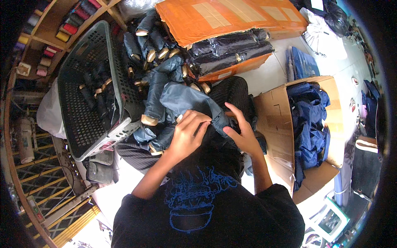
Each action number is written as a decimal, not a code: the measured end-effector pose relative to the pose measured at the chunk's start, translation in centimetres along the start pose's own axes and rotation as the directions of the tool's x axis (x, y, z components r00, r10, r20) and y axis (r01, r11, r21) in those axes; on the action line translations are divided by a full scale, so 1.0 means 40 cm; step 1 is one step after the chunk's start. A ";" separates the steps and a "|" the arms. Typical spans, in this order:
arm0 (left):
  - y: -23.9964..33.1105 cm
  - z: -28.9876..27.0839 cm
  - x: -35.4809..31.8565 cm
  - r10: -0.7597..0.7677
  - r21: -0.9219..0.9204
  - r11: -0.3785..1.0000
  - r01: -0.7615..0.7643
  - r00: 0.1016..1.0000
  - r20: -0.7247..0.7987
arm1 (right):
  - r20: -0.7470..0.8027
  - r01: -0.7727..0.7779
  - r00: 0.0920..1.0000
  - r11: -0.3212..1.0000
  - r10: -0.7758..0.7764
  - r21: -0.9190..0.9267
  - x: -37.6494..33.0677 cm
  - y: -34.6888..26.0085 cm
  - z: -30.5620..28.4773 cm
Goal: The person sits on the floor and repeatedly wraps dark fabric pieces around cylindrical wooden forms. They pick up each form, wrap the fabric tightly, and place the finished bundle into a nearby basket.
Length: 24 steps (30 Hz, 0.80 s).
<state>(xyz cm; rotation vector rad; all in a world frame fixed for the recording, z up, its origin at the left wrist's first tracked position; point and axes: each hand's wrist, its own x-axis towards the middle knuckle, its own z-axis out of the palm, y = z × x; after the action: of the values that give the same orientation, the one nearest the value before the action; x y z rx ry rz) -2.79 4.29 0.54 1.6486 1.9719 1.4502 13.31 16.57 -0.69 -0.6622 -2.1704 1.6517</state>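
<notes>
Grey-blue fabric (186, 97) is draped over my lap, twisting to a narrower end between my hands. My left hand (190, 132) pinches its near edge between thumb and fingertips. On the other side, my right hand (246, 134) has its thumb and index finger spread apart around the narrow end; what its other fingers touch is partly hidden. Beside my left hand lies a rolled grey-blue bundle (155, 97) with a tan end. Several similar dark rolls (151, 41) with tan ends are heaped beyond it.
At left stands a dark perforated basket (84, 128) with rolls inside. An open cardboard box (275, 136) of blue fabric is at right. Ahead sit an orange-wrapped carton (231, 16) and plastic-wrapped dark packs (227, 56). Thread spools (76, 18) fill a shelf at upper left.
</notes>
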 end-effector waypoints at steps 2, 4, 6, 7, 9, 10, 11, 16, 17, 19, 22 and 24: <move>0.000 -0.001 -0.001 0.016 -0.014 1.000 -0.016 1.000 0.019 | 0.025 0.041 0.999 0.998 -0.039 -0.047 0.005 -0.004 -0.004; 0.003 -0.002 -0.003 0.015 -0.007 1.000 -0.014 1.000 0.013 | 0.106 0.029 0.994 0.995 -0.018 -0.095 0.007 -0.018 -0.012; 0.010 -0.005 -0.001 0.068 0.049 0.997 -0.068 0.998 -0.005 | 0.047 0.054 0.998 0.995 -0.050 -0.089 0.007 -0.018 -0.004; 0.015 -0.007 0.000 0.094 0.077 0.993 -0.093 0.995 -0.014 | 0.018 0.067 0.998 0.994 -0.066 -0.087 0.008 -0.017 0.002; 0.030 -0.002 -0.003 0.141 0.123 0.983 -0.139 0.990 -0.004 | -0.042 0.054 0.997 0.990 -0.060 -0.133 0.007 -0.021 0.017; 0.040 0.006 -0.006 0.163 0.146 0.976 -0.162 0.987 0.002 | -0.071 0.046 0.996 0.987 -0.057 -0.155 0.006 -0.022 0.025; 0.042 0.029 -0.016 0.107 0.087 0.991 -0.103 0.993 -0.041 | -0.107 0.029 0.993 0.993 -0.042 -0.115 0.006 -0.019 0.034; 0.026 0.067 -0.077 -0.395 -0.392 0.873 0.291 0.893 -0.216 | -0.188 0.040 0.980 0.990 -0.065 -0.137 0.000 -0.015 0.061; 0.019 0.083 -0.084 -0.565 -0.621 0.715 0.321 0.788 -0.243 | -0.176 0.060 0.980 0.986 -0.088 -0.157 0.000 -0.023 0.067; -0.002 0.094 -0.086 -0.795 -0.862 0.396 0.316 0.588 -0.150 | -0.151 0.102 0.979 0.975 -0.133 -0.195 0.002 -0.043 0.083; 0.011 0.069 -0.063 -0.820 -0.924 0.190 0.331 0.572 0.036 | -0.104 0.115 0.984 0.967 -0.142 -0.227 0.009 -0.055 0.106; -0.001 0.055 -0.073 -0.778 -0.919 0.185 0.347 0.623 0.079 | -0.056 0.123 0.989 0.976 -0.135 -0.181 0.007 -0.062 0.117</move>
<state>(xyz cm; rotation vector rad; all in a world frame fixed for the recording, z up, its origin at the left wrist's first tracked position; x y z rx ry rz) -0.26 3.08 -1.82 0.0197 1.1951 1.9820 10.23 12.41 0.43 -0.6011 -2.2774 1.3640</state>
